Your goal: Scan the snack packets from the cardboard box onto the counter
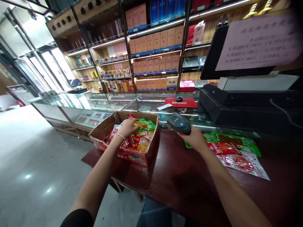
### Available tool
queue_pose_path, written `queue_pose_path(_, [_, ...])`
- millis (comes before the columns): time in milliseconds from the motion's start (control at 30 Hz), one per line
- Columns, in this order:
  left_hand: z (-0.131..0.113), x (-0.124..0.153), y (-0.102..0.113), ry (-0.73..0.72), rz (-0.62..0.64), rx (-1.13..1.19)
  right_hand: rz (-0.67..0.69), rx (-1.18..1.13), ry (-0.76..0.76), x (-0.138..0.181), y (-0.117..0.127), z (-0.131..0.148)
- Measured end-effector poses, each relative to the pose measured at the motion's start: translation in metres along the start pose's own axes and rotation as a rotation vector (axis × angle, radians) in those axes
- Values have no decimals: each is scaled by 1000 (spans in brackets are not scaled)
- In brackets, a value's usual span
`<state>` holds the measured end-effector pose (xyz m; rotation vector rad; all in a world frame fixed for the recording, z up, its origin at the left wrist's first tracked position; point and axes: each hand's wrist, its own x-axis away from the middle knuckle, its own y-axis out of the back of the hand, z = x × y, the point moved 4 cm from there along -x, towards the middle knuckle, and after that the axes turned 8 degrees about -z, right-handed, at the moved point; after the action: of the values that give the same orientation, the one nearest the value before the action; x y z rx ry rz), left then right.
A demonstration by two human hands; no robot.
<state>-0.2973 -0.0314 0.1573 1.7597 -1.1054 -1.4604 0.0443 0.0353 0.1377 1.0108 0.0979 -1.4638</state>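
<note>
My right hand (195,138) is wrapped round a black barcode scanner (179,123) with a small blue light on it, held above the dark red wooden table. My left hand (127,129) reaches into a worn red cardboard box (137,158). Its fingers are slightly apart and touch the snack packets, beside a green packet (148,125); the far fingertips are partly hidden. Red and white packets (134,140) fill the rest of the box. Right of my right hand lie a green packet (246,144), a red packet (223,148) and a white-and-red packet (247,164).
A glass display counter (106,102) runs behind the table (175,183), with a red folder (189,102) and a black mouse (179,98) on it. A dark monitor (213,53) bearing a handwritten pink sheet (255,44) stands at right. Shelves with boxes (156,42) line the wall.
</note>
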Motion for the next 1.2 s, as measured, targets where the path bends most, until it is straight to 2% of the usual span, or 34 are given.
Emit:
queue_pose_path(167, [-10, -9, -20, -82, 164, -129, 36, 89, 3, 4, 5, -9])
queue_pose_path(300, [-9, -11, -26, -5, 250, -151, 54, 51, -23, 4, 6, -13])
queue_pose_path(367, [-6, -12, -22, 91, 162, -101, 63, 20, -33, 4, 6, -11])
queue_pose_path(467, [1, -15, -8, 260, -128, 111, 85, -19, -31, 4, 5, -6])
queue_pose_path(567, [4, -16, 5, 484, -346, 480, 89, -17, -16, 4, 5, -3])
queue_pose_path(633, [-4, -18, 7, 638, -369, 838, 82, -25, -19, 4, 7, -4])
queue_pose_path(700, [-24, -19, 6, 735, -311, 1206, 73, -30, -28, 4, 11, -8])
queue_pose_path(767, [-53, -20, 5, 765, -247, 1464, 62, -2, -37, 5, 20, -16])
queue_pose_path(867, [-105, -19, 0, 765, -210, 1657, 41, 45, -46, 10, 40, -34])
queue_pose_path(967, [-162, -18, -16, 716, -136, 1822, 12, 79, -69, 17, 69, -56])
queue_pose_path(1100, [-224, -15, -57, 613, -121, 1973, -37, 197, -143, 32, 111, -89])
queue_pose_path(1200, [-252, -10, -109, 677, -155, 1968, -115, 328, -193, 41, 137, -109])
